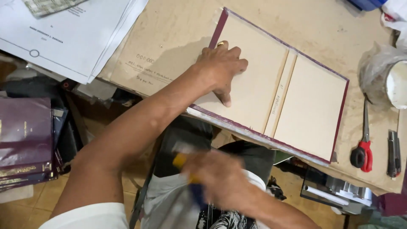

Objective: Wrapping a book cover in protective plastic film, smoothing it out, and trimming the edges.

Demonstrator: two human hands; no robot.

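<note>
Open book cover lies inside-up on the desk: two tan boards and a narrow spine strip between them, maroon cloth turned in around the edges. Its near long edge overhangs the desk front, above the person's lap. Left hand rests flat on the left board, fingers spread, thumb pointing toward the near edge, a ring on one finger; it grips nothing, only presses down. Right hand is low, off the desk, motion-blurred; it is closed around a tool with a yellow handle, the working end smeared in blur, so what kind of tool I cannot tell. Risks as I judge them: the overhang means that if the pressing hand lifts or shifts, the cover could tip or slide off toward the lap. A fast-moving tool brought up beside the spread fingers could catch the thumb near the edge, or scuff the cloth turn-in. Red-handled scissors and a dark utility knife lie just beside the cover's right end, near the desk's edge; a sideways push of the cover might nudge them off. Stacked white papers sit well apart at upper left, and bound maroon books are lower left.
</note>
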